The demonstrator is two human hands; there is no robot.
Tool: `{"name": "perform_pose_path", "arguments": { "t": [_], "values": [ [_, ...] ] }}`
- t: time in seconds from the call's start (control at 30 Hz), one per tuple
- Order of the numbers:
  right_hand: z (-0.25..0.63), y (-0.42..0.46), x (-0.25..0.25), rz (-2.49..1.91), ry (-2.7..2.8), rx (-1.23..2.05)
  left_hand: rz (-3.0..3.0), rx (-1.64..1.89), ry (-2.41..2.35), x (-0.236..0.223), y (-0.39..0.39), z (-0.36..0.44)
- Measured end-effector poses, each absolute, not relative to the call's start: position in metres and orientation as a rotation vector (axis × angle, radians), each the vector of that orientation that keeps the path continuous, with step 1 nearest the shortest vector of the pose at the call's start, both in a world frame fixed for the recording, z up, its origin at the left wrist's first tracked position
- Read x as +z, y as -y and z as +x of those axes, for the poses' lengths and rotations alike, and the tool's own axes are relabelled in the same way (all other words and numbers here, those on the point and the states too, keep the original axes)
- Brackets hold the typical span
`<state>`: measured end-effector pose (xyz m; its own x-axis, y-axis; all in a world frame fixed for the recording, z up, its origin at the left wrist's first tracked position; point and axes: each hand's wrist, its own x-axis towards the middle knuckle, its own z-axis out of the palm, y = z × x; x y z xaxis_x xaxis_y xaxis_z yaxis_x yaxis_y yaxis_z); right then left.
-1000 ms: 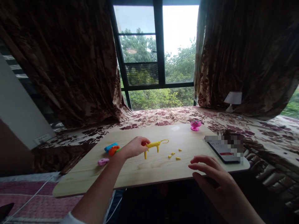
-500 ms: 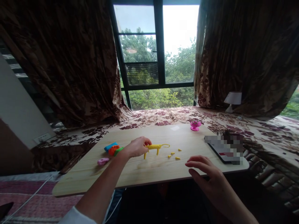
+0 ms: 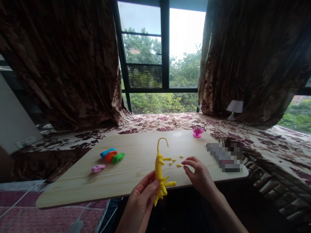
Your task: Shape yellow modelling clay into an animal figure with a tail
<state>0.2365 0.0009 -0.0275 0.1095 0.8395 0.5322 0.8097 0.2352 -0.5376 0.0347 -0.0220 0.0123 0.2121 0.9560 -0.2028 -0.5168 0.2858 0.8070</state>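
Observation:
A yellow modelling-clay animal figure (image 3: 158, 168), with legs and a long thin curled tail, is pinched between the thumb and fingers of my left hand (image 3: 145, 191). It is held on end just over the table's front edge, tail up, legs pointing right, spiky end down. My right hand (image 3: 198, 171) hovers at the right with thumb and fingers a little apart. Just left of its fingertips lies a small yellow clay cone (image 3: 179, 165); several similar cones lie close by on the table. Whether the fingertips touch the cone I cannot tell.
On the left of the wooden table (image 3: 136, 142) lie blue clay (image 3: 107, 152), orange clay (image 3: 111, 156), green clay (image 3: 118, 158) and a pink lump (image 3: 98, 168). A pink stand-like piece (image 3: 198, 132) is at the back right. A blurred flat object (image 3: 225, 158) lies at the right edge.
My left hand has lifted the yellow figure off the table, brought it closer and turned it tail up. My right hand has moved left to the small cones. The view has shifted slightly.

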Motion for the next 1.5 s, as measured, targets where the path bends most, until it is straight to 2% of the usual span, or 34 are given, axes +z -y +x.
{"name": "perform_pose_path", "arguments": {
  "t": [0.3,0.47,0.6,0.77,1.07,1.5],
  "values": [
    [0.223,-0.029,-0.037,-1.702,1.708,0.028,0.599,1.153,-0.765,0.012,0.025,0.029],
    [0.226,-0.011,-0.023,-1.667,1.674,0.092,0.611,1.151,-0.737,0.014,0.030,0.027],
    [0.216,0.032,0.013,-1.336,1.602,0.275,0.604,1.128,-0.723,0.018,0.035,0.031],
    [0.192,0.065,0.047,-1.005,1.648,0.328,0.613,1.149,-0.757,0.022,0.041,0.036],
    [0.182,0.063,0.039,-0.989,1.679,0.344,0.710,1.124,-0.719,0.024,0.043,0.036],
    [0.182,0.065,0.040,-1.048,1.735,0.140,0.801,1.037,-0.732,0.020,0.044,0.032]
  ]
}}
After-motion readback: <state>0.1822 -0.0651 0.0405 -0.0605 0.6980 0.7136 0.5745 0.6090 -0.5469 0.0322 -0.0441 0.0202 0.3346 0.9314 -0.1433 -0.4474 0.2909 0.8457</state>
